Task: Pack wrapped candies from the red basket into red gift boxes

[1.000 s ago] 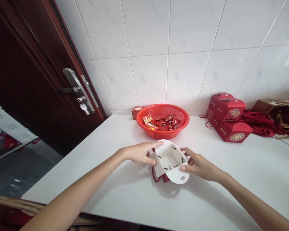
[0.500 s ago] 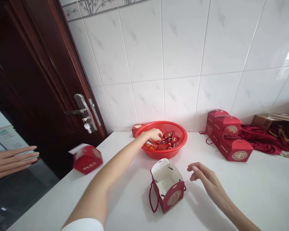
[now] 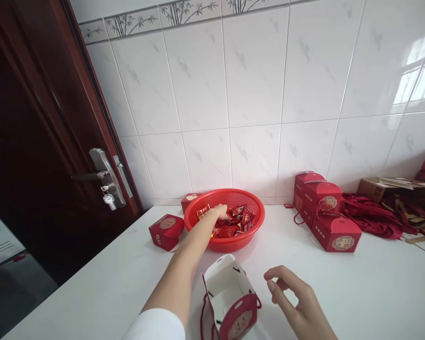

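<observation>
My left hand (image 3: 220, 212) reaches down into a red plastic basket (image 3: 233, 243) among red wrapped sweets (image 3: 246, 217); its fingertips are hidden there. An open red gift box (image 3: 238, 317) with a white inside and a cord handle stands on the white table (image 3: 116, 274), nearer to me than the basket. To the right of this box is my right hand (image 3: 286, 289), above the table and touching nothing, with thumb and forefinger curved and a gap between them.
A closed red box (image 3: 166, 232) lies left of the basket, and a small one (image 3: 188, 201) behind it. Stacked red boxes (image 3: 322, 208), dark red cloth (image 3: 371, 217) and a cardboard box (image 3: 371, 189) line the wall at right. A door (image 3: 38, 118) stands at left.
The closed box at left now sits upright beside the basket, and the other person's hand has left the view. My left hand has gone deeper into the sweets. The camera view has shifted.
</observation>
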Available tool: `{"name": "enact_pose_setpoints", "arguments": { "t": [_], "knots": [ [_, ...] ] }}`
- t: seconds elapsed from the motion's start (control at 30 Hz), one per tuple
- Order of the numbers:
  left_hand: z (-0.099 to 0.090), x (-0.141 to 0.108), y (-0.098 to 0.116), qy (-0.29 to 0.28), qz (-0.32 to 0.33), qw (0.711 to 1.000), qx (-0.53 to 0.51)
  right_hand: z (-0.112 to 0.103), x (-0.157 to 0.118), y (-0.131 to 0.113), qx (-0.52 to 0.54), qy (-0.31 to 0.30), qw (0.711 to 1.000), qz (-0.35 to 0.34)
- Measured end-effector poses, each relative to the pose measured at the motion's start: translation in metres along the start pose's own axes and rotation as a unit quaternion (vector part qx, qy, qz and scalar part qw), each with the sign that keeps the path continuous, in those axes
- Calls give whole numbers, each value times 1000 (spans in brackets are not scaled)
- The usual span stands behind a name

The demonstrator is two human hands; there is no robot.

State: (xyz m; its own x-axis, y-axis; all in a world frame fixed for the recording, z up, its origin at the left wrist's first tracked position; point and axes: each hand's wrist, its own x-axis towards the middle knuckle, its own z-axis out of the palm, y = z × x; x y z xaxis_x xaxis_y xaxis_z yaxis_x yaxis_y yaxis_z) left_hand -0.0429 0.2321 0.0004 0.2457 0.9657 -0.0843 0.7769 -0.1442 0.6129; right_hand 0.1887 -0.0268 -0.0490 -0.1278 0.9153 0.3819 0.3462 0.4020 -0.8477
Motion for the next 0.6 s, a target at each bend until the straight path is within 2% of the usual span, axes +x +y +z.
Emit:
{"name": "enact_pose_setpoints", "arguments": {
  "t": [0.1,0.2,0.43,0.6],
  "knots": [
    [-4,2,-4,-33,-60,997,41,-1,2,1,-15,-11,999,-27],
    [-12,-3,-5,-43,-67,996,37,-2,3,5,-31,-14,999,-32],
    [-27,-26,3,-1,35,998,-60,-5,3,4,-26,-27,999,-1],
    [-34,-40,12,0,75,996,-50,-6,7,1,-30,-11,999,5]
  ]
}}
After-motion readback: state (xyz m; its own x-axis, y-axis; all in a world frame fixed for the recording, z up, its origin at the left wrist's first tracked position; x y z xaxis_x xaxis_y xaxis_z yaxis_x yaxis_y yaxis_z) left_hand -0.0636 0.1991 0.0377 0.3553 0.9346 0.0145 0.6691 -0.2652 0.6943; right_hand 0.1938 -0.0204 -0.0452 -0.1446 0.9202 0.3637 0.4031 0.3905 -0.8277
